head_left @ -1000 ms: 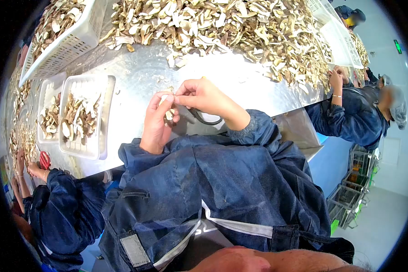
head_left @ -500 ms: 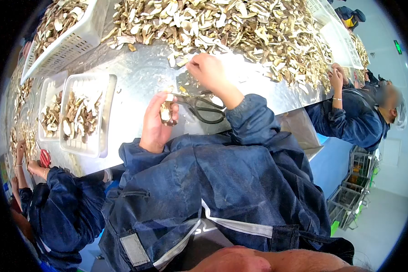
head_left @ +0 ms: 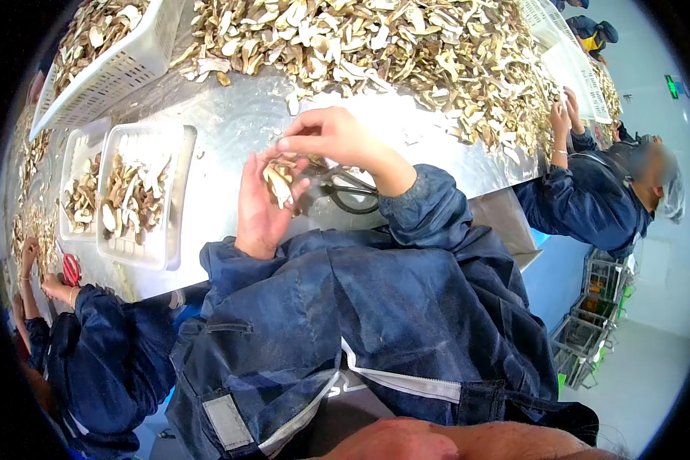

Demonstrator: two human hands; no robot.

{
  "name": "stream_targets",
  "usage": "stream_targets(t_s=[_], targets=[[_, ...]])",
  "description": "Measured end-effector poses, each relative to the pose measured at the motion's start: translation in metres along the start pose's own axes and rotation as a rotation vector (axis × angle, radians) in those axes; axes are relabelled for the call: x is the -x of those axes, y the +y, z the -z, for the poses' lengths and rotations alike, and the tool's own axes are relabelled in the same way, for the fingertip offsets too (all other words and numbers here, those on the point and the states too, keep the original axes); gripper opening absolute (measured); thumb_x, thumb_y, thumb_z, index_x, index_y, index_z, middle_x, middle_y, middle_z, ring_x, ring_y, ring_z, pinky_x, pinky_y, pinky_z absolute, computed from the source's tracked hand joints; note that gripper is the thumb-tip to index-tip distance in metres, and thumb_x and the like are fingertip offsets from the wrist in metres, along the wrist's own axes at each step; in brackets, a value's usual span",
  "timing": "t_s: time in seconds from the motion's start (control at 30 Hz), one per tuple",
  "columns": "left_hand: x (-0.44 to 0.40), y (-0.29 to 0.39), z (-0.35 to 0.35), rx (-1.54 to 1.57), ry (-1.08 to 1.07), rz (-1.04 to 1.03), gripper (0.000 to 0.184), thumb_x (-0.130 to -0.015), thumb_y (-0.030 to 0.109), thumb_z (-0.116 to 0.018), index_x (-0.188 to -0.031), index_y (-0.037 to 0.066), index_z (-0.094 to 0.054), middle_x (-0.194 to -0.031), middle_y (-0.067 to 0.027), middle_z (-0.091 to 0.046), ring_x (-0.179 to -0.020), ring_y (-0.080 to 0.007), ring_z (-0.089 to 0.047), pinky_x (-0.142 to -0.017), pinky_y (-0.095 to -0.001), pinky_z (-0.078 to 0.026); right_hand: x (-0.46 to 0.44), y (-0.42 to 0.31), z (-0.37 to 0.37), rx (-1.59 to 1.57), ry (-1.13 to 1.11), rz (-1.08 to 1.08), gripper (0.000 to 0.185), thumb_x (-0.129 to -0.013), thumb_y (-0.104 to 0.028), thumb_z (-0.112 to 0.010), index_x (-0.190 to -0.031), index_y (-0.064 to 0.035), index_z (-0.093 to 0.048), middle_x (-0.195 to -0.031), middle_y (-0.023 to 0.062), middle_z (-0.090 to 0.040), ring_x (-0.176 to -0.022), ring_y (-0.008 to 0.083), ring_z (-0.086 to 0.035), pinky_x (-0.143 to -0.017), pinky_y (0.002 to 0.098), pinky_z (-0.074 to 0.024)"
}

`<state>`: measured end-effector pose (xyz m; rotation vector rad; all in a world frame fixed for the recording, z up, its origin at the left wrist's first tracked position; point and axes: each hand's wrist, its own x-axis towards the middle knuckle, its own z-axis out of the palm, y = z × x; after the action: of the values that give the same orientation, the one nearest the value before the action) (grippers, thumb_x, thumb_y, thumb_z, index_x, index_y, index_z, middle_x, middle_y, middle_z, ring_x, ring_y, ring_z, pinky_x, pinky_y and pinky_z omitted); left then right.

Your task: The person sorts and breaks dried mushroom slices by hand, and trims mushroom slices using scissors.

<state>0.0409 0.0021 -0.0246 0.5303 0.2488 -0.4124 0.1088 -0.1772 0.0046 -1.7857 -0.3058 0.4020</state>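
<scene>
My left hand (head_left: 259,211) is cupped, with pale and brown dried mushroom slices (head_left: 278,184) held in its curled fingers. Over its fingertips reaches my right hand (head_left: 333,139), thumb and fingers brought together at the top of those slices; what they pinch is hidden. Black-handled scissors (head_left: 353,201) lie on the metal table (head_left: 226,115) just beyond my hands, their blades partly covered by my right hand. Behind them spreads a large heap of dried mushroom slices (head_left: 376,50).
Two clear trays with slices stand at left, the nearer tray (head_left: 178,230) beside a person's sleeve (head_left: 123,337). A white perforated crate (head_left: 123,88) of slices is at the back left. Another person (head_left: 590,192) works at right; red-handled scissors (head_left: 71,268) are far left.
My right hand has come from the edge of the heap down and left onto my left hand. The slices in my left hand have turned, showing a paler side.
</scene>
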Motion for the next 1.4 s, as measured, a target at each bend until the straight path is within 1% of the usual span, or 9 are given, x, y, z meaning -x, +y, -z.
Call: stream_targets(t_s=[0.23, 0.37, 0.53, 0.63, 0.77, 0.93, 1.13, 1.27, 1.4], targets=[[-0.002, 0.007, 0.015, 0.094, -0.068, 0.031, 0.027, -0.103, 0.033, -0.048, -0.112, 0.009, -0.058, -0.107, -0.0096, -0.066, -0.098, -0.0251, -0.066, -0.072, -0.0353, -0.057, -0.054, 0.022, -0.001, 0.996, 0.431, -0.028, 0.034, -0.083, -0.038, -0.071, -0.083, -0.0043, -0.070, -0.081, 0.0163, -0.070, -0.074, 0.0352, -0.068, -0.067, 0.0445, -0.0517], [0.002, 0.013, 0.019, 0.072, 0.007, -0.028, 0.024, -0.104, 0.032, -0.048, -0.109, 0.011, -0.058, -0.105, -0.0066, -0.066, -0.092, -0.0201, -0.067, -0.068, -0.0306, -0.056, -0.046, 0.031, -0.001, 0.808, 0.385, -0.010, 0.033, -0.081, -0.034, -0.070, -0.083, -0.0009, -0.070, -0.079, 0.0198, -0.069, -0.075, 0.0388, -0.068, -0.067, 0.0468, -0.0528], [-0.001, 0.012, 0.006, 0.103, 0.035, -0.023, 0.035, -0.104, 0.040, -0.046, -0.120, 0.010, -0.056, -0.108, -0.0079, -0.066, -0.098, -0.0218, -0.067, -0.076, -0.0347, -0.058, -0.004, -0.002, 0.004, -0.040, 0.075, -0.135, 0.021, -0.083, -0.021, -0.079, -0.081, -0.0021, -0.070, -0.072, 0.0017, -0.067, -0.068, 0.0061, -0.057, -0.062, 0.0235, -0.0468], [-0.009, 0.008, 0.010, 0.149, -0.090, 0.015, 0.042, -0.105, 0.042, -0.042, -0.127, 0.008, -0.054, -0.115, -0.0100, -0.063, -0.105, -0.0251, -0.064, -0.080, -0.0398, -0.058, 0.008, -0.025, -0.002, -0.181, -0.044, -0.094, 0.022, -0.087, -0.022, -0.075, -0.085, -0.0005, -0.070, -0.075, 0.0025, -0.069, -0.067, 0.0065, -0.058, -0.065, 0.0233, -0.0477], [-0.005, 0.010, 0.013, 0.177, -0.093, 0.054, 0.036, -0.104, 0.038, -0.046, -0.124, 0.010, -0.058, -0.113, -0.0100, -0.063, -0.097, -0.0228, -0.064, -0.070, -0.0340, -0.056, -0.018, 0.016, 0.008, 0.830, 0.407, 0.405, 0.022, -0.085, -0.023, -0.072, -0.094, -0.0035, -0.069, -0.086, 0.0094, -0.065, -0.082, 0.0267, -0.063, -0.072, 0.0364, -0.0491], [0.015, 0.050, 0.017, 0.318, -0.116, -0.139, 0.032, -0.100, 0.020, -0.056, -0.128, 0.005, -0.054, -0.109, -0.0115, -0.059, -0.083, -0.0163, -0.059, -0.055, -0.0225, -0.050, 0.013, 0.029, 0.014, 0.880, 0.217, 0.357, 0.017, -0.081, -0.020, -0.071, -0.091, -0.0062, -0.067, -0.090, 0.0145, -0.062, -0.088, 0.0343, -0.061, -0.077, 0.0427, -0.0496], [0.066, 0.150, 0.036, -0.307, 0.104, -0.800, 0.020, -0.100, 0.019, -0.056, -0.112, 0.004, -0.056, -0.112, -0.0087, -0.062, -0.085, -0.0111, -0.061, -0.057, -0.0203, -0.047, 0.077, 0.055, 0.084, 1.079, 0.483, -0.039, 0.015, -0.078, -0.016, -0.070, -0.087, -0.0037, -0.067, -0.087, 0.0157, -0.062, -0.088, 0.0355, -0.062, -0.076, 0.0457, -0.0501], [0.069, 0.168, 0.051, -1.129, 0.674, -1.161, 0.036, -0.099, 0.026, -0.060, -0.126, 0.003, -0.055, -0.119, -0.0111, -0.059, -0.097, -0.0167, -0.061, -0.080, -0.0251, -0.051, 0.060, 0.033, 0.102, 0.926, 0.637, 0.209, 0.019, -0.081, -0.017, -0.070, -0.094, -0.0033, -0.068, -0.091, 0.0162, -0.063, -0.089, 0.0365, -0.063, -0.077, 0.0459, -0.0509], [0.059, 0.180, 0.047, -1.399, 0.778, -1.112, 0.048, -0.100, 0.033, -0.059, -0.136, 0.003, -0.052, -0.129, -0.0153, -0.054, -0.111, -0.0203, -0.057, -0.088, -0.0319, -0.050, 0.005, 0.021, 0.091, 0.818, 0.645, 0.142, 0.021, -0.080, -0.015, -0.070, -0.099, -0.0047, -0.068, -0.096, 0.0158, -0.062, -0.091, 0.0365, -0.063, -0.078, 0.0455, -0.0513]])
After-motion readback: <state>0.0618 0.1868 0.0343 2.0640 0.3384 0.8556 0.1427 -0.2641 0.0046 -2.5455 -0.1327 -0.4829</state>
